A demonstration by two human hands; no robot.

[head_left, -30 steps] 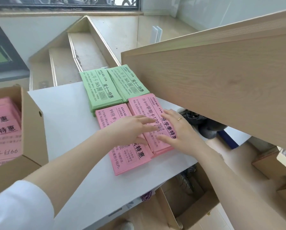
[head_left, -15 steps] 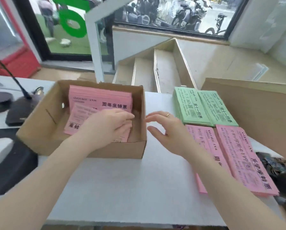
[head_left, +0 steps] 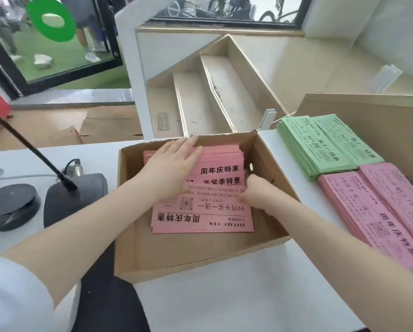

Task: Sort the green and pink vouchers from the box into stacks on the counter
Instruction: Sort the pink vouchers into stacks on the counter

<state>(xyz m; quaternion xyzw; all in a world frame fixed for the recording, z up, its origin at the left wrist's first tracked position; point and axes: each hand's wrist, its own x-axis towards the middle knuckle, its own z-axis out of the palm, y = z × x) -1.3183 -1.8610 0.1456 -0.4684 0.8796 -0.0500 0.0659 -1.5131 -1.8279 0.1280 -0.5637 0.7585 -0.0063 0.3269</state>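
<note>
Both hands are now inside the cardboard box (head_left: 138, 259), the right hand (head_left: 257, 191) having left the desk (head_left: 224, 303). The left hand (head_left: 170, 167) lies flat, fingers straight, on the pink vouchers (head_left: 200, 216) (thin printed paper slips); the right grip pinches their 3 o'clock edge. Sorted green stacks (head_left: 320, 144) and pink stacks (head_left: 380, 212) sit at 3 o'clock, near the desk's edge.

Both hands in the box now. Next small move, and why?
Probably lift the top pink vouchers out with the right hand, which curls at their right edge, while the flat left hand steadies the pile. Only pink shows in the box; pink stacks wait on the counter.
</note>
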